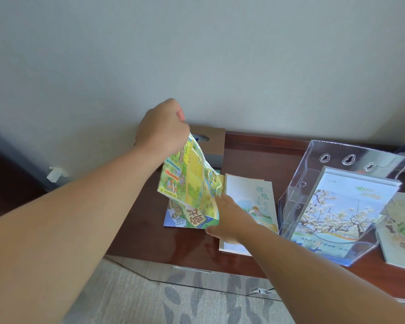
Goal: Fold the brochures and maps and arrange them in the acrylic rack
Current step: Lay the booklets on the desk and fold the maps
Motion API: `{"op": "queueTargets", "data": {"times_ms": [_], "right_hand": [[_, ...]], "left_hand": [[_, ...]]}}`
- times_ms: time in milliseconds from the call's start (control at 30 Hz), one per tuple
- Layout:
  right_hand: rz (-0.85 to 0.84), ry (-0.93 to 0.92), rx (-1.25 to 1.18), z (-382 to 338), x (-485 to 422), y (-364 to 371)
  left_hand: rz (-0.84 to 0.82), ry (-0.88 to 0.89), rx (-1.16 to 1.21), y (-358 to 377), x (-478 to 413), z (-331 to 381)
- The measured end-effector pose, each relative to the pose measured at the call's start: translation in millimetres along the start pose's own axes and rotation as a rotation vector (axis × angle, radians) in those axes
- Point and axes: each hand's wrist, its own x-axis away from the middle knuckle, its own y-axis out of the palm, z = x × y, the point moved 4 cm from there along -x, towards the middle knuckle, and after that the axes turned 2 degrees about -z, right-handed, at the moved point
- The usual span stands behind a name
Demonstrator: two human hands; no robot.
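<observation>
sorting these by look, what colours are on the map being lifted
Mostly yellow and green with blue edges, an illustrated map, seen in the head view.

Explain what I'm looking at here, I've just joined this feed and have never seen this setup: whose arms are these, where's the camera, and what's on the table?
There is no machine here: the arms are a person's own, seen from one wide-angle camera worn on the head, looking forward and down. The left hand pinches the top edge of a colourful illustrated map and lifts it, so it hangs partly folded. The right hand lies flat at the map's lower edge, over a pale booklet on the dark wooden tabletop. To the right stands the clear acrylic rack, already holding a brochure with a blossoming tree. Another booklet lies further right, and a brown tissue box stands at the wall behind the map.
</observation>
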Motion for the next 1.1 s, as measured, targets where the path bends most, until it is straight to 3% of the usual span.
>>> {"op": "queueTargets", "data": {"times_ms": [200, 400, 667, 800, 933, 1100], "right_hand": [[0.009, -0.034, -0.103, -18.2, -2.0, -15.6], [0.086, 0.033, -0.381, -25.0, -2.5, -23.9], [0.161, 0.025, -0.75, -22.2, -3.7, -43.2], [0.153, 0.244, -1.112, -5.8, -4.9, -37.5], [0.14, 0.308, -0.905, 12.7, -1.8, -31.6], [0.066, 0.236, -0.572, 18.0, -8.8, -14.0]], "left_hand": [[0.048, 0.097, -0.2, -40.1, -20.2, 22.5], [-0.095, 0.111, -0.474, -18.0, -22.7, 22.8], [-0.266, 0.078, -0.376, 65.1, 11.8, 1.9], [-0.446, -0.006, -0.104, 103.9, 26.2, -15.8], [-0.512, -0.067, -0.197, 131.5, 37.4, -60.6], [-0.513, -0.345, -0.278, 145.8, 50.9, -130.7]]}}
